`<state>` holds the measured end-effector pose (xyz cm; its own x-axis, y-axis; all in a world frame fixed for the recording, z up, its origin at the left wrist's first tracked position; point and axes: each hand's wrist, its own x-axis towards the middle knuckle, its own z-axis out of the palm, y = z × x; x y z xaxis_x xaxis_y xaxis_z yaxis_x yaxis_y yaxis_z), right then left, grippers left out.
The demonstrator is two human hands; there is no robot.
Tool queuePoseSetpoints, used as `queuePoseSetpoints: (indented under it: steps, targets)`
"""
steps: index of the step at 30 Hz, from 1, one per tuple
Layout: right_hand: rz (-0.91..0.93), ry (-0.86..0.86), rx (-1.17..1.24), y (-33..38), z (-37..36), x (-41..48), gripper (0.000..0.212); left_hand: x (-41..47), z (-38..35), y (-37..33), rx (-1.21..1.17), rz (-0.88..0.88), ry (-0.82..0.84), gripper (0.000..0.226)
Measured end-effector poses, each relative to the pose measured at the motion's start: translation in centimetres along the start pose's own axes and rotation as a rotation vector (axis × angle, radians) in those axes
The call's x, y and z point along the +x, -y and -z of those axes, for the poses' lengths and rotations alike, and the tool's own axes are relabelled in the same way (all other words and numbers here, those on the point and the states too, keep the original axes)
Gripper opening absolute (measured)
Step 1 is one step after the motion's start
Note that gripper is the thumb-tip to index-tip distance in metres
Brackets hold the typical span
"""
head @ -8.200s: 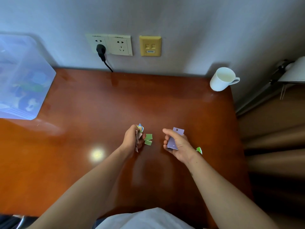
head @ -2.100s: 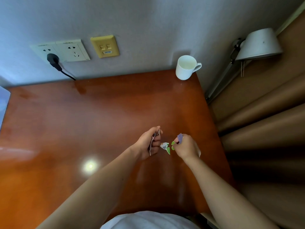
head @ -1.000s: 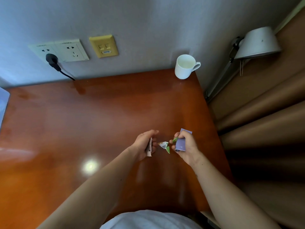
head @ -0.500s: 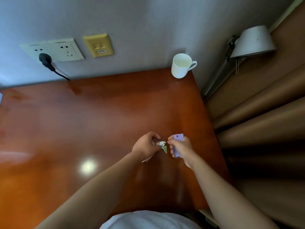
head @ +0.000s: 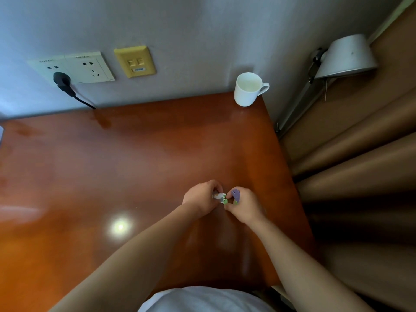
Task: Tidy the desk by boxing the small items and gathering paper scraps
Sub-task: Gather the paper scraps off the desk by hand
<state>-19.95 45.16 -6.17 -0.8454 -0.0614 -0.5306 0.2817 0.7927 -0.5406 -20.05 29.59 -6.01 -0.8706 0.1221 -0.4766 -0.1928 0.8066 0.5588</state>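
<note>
My left hand and my right hand meet over the right part of the wooden desk. Between their fingertips lies a white and green paper scrap, which my left fingers pinch. My right hand grips a purple paper piece with a bit of green scrap under its fingers. Whatever else my left hand holds is hidden under it.
A white mug stands at the desk's back right corner by the wall. Wall sockets with a black plug and a yellow panel sit above the desk. A lamp and brown curtains are to the right.
Over the last second my left hand turned palm down and moved right onto the white and green scrap. My right hand closed in, folding the purple piece into its grip.
</note>
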Motion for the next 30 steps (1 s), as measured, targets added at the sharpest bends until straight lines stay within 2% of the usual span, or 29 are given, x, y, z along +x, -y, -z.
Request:
queuePoseSetpoints:
  steps: [11, 20, 22, 25, 28, 30]
  targets:
    - [-0.043, 0.012, -0.117, 0.7, -0.3, 0.9, 0.025, 0.2, 0.2, -0.6, 0.055, 0.085, 0.035, 0.012]
    - [-0.076, 0.040, -0.064, 0.8, -0.1, 1.1, 0.015, -0.2, 0.0, -0.2, 0.099, 0.018, 0.024, 0.009]
    - [-0.111, 0.056, 0.043, 1.1, 0.1, 0.9, 0.018, -0.4, 0.0, -0.1, 0.041, 0.047, 0.019, 0.008]
    - [-0.214, 0.083, 0.333, 1.9, 0.9, 0.3, 0.019, -0.3, 0.0, 0.0, -0.126, 0.092, 0.041, 0.007]
    - [-0.297, 0.085, 0.624, 2.7, 1.7, -0.4, 0.014, -0.3, 0.3, -0.1, -0.402, 0.140, 0.042, 0.008]
    - [-0.327, 0.062, 0.737, 3.0, 2.1, -0.6, 0.011, -0.4, 0.5, -0.3, -0.594, 0.195, 0.031, 0.009]
